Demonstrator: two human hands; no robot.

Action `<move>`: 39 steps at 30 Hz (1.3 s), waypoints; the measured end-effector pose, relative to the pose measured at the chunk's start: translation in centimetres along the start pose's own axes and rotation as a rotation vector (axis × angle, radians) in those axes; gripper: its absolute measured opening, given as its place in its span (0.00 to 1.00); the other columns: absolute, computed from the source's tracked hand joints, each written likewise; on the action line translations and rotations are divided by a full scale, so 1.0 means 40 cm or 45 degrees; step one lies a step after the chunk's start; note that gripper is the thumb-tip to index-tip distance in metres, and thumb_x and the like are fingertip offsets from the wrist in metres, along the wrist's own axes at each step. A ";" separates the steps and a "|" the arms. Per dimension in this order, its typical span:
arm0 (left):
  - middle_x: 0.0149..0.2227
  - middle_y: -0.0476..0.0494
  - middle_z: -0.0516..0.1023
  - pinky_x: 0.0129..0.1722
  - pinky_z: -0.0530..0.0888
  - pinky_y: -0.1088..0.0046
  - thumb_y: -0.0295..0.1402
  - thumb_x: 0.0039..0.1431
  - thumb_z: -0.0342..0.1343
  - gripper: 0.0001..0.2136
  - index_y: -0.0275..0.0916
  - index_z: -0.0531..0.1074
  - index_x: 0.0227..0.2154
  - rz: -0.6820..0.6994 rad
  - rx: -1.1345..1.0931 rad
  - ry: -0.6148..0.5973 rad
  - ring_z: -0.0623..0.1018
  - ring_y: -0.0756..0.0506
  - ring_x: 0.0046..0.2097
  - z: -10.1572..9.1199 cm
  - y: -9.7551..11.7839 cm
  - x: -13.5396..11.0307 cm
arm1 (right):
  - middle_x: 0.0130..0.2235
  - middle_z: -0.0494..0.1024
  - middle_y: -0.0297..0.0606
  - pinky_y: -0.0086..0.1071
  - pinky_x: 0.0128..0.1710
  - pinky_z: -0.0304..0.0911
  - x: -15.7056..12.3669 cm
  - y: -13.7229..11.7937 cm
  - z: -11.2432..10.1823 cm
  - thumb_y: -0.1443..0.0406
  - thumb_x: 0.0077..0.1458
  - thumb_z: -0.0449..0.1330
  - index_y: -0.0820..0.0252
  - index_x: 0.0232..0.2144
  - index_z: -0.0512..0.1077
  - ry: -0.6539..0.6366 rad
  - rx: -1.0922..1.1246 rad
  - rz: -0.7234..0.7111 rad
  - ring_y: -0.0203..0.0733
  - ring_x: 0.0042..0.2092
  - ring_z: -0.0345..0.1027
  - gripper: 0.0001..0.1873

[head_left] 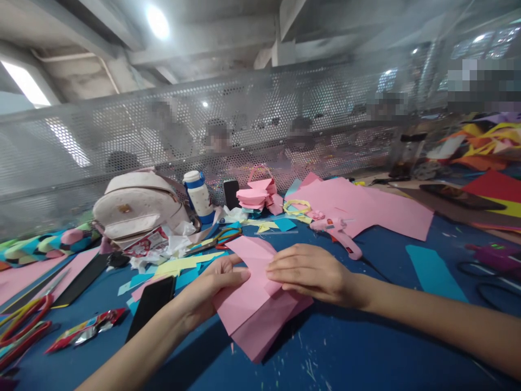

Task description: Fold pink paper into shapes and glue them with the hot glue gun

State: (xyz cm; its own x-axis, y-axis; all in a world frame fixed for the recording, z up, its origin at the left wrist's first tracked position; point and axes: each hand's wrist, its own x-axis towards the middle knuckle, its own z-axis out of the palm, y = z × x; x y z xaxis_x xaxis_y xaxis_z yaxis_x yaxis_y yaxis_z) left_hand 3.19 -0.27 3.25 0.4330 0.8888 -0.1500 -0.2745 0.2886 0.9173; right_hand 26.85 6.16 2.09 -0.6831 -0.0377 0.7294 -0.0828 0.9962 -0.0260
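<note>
A folded pink paper [254, 315] lies on the blue table [366, 347] in front of me. My left hand [211, 288] grips its left edge, thumb on top and fingers curled under. My right hand [309, 271] lies across the paper's upper right part, fingers closed and pressing a fold near the middle. Both hands meet at a raised crease. The paper's far flap [250, 247] sticks up behind my fingers.
A pink glue gun [340, 233], large pink sheets [366, 209], scissors [222, 239], a white backpack [136, 209], a bottle [198, 195] and paper scraps lie beyond. A black phone [152, 301] sits left of my arm. Red-handled scissors [22, 328] lie far left. A mesh screen [244, 125] backs the table, with people behind it.
</note>
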 end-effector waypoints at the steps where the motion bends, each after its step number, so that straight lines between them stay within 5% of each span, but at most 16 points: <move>1: 0.31 0.42 0.79 0.33 0.73 0.76 0.28 0.56 0.62 0.15 0.35 0.73 0.46 0.007 0.000 -0.024 0.78 0.49 0.29 -0.001 -0.001 0.000 | 0.47 0.79 0.45 0.38 0.50 0.68 0.002 -0.001 -0.001 0.71 0.61 0.58 0.68 0.51 0.71 -0.009 -0.004 -0.005 0.41 0.53 0.69 0.15; 11: 0.34 0.38 0.81 0.35 0.75 0.74 0.26 0.56 0.60 0.20 0.34 0.70 0.53 -0.006 -0.002 -0.062 0.80 0.47 0.30 -0.002 0.006 -0.001 | 0.45 0.81 0.43 0.35 0.47 0.70 0.015 -0.006 -0.010 0.69 0.63 0.56 0.66 0.48 0.73 -0.069 -0.057 -0.115 0.40 0.51 0.72 0.13; 22: 0.32 0.38 0.81 0.32 0.73 0.79 0.32 0.53 0.64 0.13 0.31 0.77 0.41 -0.072 0.069 0.072 0.79 0.50 0.30 0.002 0.009 -0.005 | 0.49 0.78 0.44 0.36 0.50 0.67 0.018 -0.006 -0.011 0.71 0.63 0.56 0.66 0.52 0.71 -0.140 -0.022 -0.097 0.40 0.54 0.69 0.15; 29: 0.32 0.41 0.81 0.33 0.75 0.79 0.35 0.53 0.66 0.14 0.33 0.77 0.40 0.059 0.089 0.199 0.78 0.51 0.29 0.015 0.012 -0.009 | 0.53 0.73 0.43 0.44 0.57 0.60 0.019 -0.020 0.002 0.61 0.59 0.62 0.56 0.54 0.68 0.091 0.236 0.492 0.43 0.57 0.62 0.21; 34: 0.20 0.53 0.73 0.23 0.70 0.82 0.36 0.49 0.68 0.12 0.35 0.73 0.29 0.190 0.064 0.430 0.71 0.55 0.20 0.024 0.017 -0.009 | 0.38 0.72 0.36 0.36 0.45 0.64 0.015 -0.023 0.007 0.60 0.56 0.64 0.57 0.36 0.70 0.419 0.169 0.729 0.40 0.42 0.66 0.10; 39: 0.16 0.59 0.62 0.16 0.57 0.85 0.43 0.49 0.67 0.17 0.36 0.69 0.33 0.384 0.268 0.615 0.60 0.57 0.16 0.041 0.005 -0.013 | 0.29 0.77 0.35 0.29 0.35 0.64 0.028 -0.047 0.002 0.60 0.60 0.60 0.60 0.28 0.76 0.213 0.531 0.927 0.35 0.32 0.69 0.11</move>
State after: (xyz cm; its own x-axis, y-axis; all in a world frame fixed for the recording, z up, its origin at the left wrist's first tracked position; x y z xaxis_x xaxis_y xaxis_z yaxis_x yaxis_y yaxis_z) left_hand 4.33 -1.25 4.11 -0.0893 0.9957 0.0227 -0.1277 -0.0340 0.9912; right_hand 26.18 4.24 2.90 -0.5565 0.6450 0.5238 0.0521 0.6562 -0.7528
